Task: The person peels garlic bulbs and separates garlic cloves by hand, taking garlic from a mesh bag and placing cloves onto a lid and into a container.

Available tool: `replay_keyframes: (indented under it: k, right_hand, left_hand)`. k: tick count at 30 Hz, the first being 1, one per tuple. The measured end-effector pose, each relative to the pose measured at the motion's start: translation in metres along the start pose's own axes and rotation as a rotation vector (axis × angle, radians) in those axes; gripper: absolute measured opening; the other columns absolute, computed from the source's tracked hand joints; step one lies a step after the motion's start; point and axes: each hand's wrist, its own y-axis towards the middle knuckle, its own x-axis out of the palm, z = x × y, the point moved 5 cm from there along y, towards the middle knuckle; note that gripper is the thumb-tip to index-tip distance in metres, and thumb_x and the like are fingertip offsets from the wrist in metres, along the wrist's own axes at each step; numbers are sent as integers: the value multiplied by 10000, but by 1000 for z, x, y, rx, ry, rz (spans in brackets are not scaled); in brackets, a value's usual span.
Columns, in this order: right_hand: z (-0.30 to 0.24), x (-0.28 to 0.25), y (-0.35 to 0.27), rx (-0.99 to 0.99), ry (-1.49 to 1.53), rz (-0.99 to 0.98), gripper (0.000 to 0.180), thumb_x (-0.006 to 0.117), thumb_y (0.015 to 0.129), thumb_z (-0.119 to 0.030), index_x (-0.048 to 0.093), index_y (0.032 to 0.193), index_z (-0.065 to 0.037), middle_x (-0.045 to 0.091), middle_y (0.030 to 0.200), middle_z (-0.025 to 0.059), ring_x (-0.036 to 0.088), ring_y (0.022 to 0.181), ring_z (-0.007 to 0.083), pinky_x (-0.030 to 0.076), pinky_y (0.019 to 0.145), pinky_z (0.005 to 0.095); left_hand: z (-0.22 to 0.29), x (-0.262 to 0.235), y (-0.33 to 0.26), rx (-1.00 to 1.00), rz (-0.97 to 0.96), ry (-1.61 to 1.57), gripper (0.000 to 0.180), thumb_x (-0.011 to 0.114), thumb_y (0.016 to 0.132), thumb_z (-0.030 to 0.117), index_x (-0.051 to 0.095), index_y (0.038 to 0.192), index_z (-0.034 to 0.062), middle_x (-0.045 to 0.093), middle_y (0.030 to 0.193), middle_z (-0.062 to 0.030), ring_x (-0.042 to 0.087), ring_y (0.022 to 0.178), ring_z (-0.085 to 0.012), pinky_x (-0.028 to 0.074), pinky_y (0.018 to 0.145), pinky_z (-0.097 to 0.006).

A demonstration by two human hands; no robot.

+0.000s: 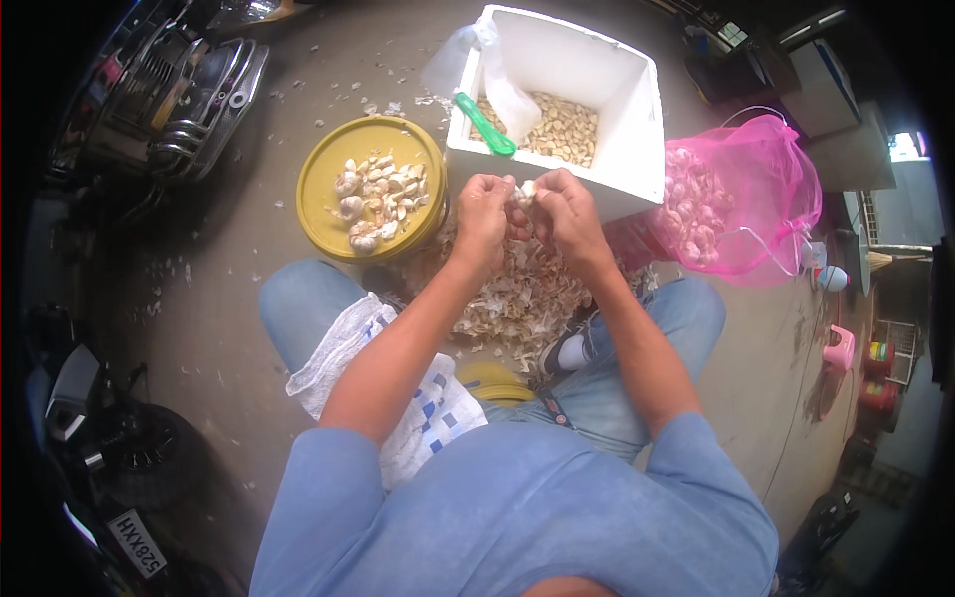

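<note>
**Garlic clove, held for peeling**

Where both hands meet above the heap of papery skins (517,298), the left hand (483,211) and right hand (569,214) pinch one pale garlic clove (524,193) between fingertips. Best practice, by judgement: firm grip, skin torn away in strips. Item: small, whitish, partly hidden.

Even daylight, soft shadows, sharp centre; fisheye bend w/ dark vignette at edges.

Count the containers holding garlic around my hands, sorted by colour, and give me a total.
White foam box: 1
Yellow bucket: 1
Pink mesh bag: 1
Total: 3
Both the left hand and the right hand hold one garlic piece between them.
</note>
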Motion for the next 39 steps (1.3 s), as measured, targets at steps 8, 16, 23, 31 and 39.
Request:
replay_keyframes:
  k: [8, 16, 23, 31, 39]
  right_hand:
    - [11, 1, 10, -24, 103, 80, 154, 538, 1042, -182, 526, 1083, -35, 559, 767, 4, 505, 588, 62, 408, 506, 233]
    - [-15, -7, 8, -245, -199, 50, 142, 573, 1034, -149, 532, 1095, -27, 572, 762, 5, 510, 597, 52, 415, 508, 228]
    - [-19, -10, 6, -193, -472, -61, 182, 636, 955, -138, 570, 961, 31, 621, 821, 62, 555, 703, 87, 473, 612, 290]
    - [-14, -1, 3, -204, -87, -97, 131, 645, 935, -124, 583, 891, -17, 584, 740, -14, 505, 641, 46, 423, 542, 254]
    - [-8, 4, 5, -54, 65, 19, 167, 611, 1007, -161, 542, 924, -33, 544, 746, -21, 459, 614, 45, 398, 530, 258]
  left_hand:
    - [6, 19, -9, 83, -165, 142, 266, 547, 1074, 340, 592, 1071, 78, 624, 830, -7, 583, 601, -78, 498, 491, -228]
    - [19, 20, -10, 138, -245, 278, 480, 497, 1094, 388, 657, 920, -31, 634, 768, -45, 567, 725, -97, 484, 660, -304]
    - [14, 17, -4, 234, -242, 547, 518, 516, 1081, 415, 676, 919, -49, 629, 731, -17, 549, 713, -94, 469, 649, -303]
    - [15, 21, -21, -181, -175, 33, 415, 577, 1040, 440, 554, 775, 121, 392, 537, 58, 323, 379, -69, 244, 328, -256]
    - [12, 15, -19, -136, -94, -41, 369, 555, 1055, 436, 560, 849, 130, 387, 528, 58, 300, 377, -60, 254, 333, -251]
